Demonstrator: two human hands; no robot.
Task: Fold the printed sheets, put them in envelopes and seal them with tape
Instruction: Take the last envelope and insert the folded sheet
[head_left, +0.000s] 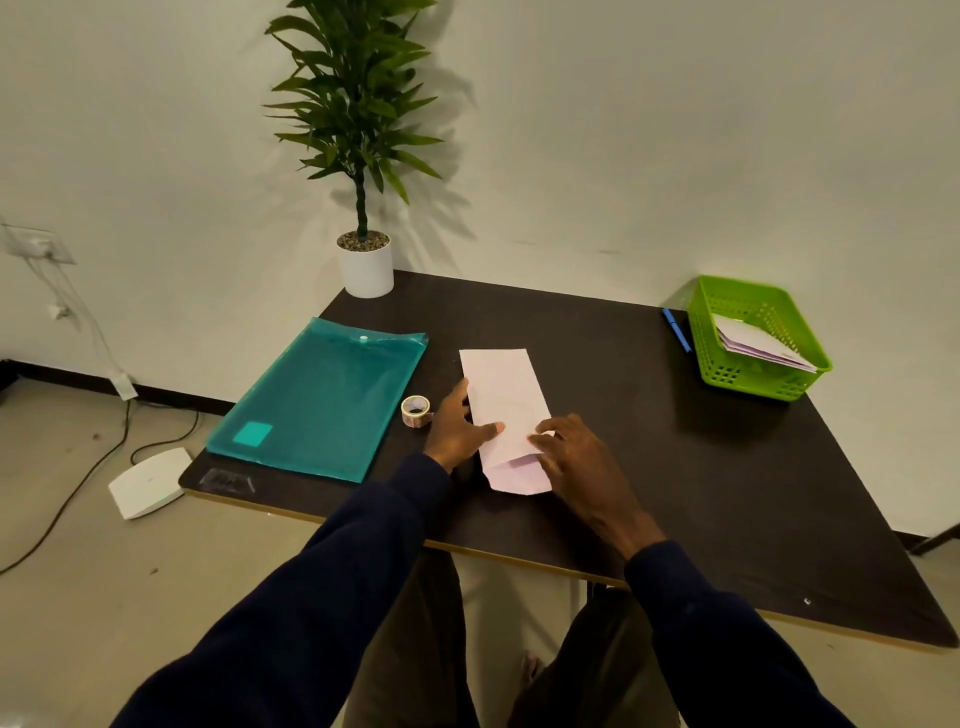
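Observation:
A pale pink envelope (504, 395) lies lengthwise on the dark table (675, 467), its open flap at the near end. My left hand (457, 428) rests at the envelope's left edge with the thumb laid across the paper. My right hand (576, 462) lies over the near right corner, fingertips pressing on the envelope by the flap. A small roll of tape (415, 410) stands just left of my left hand. I cannot tell whether a folded sheet is inside the envelope.
A teal plastic document folder (317, 400) lies at the table's left. A green basket (753, 338) holding several envelopes sits at the back right, a blue pen (676, 330) beside it. A potted plant (366, 260) stands at the back edge.

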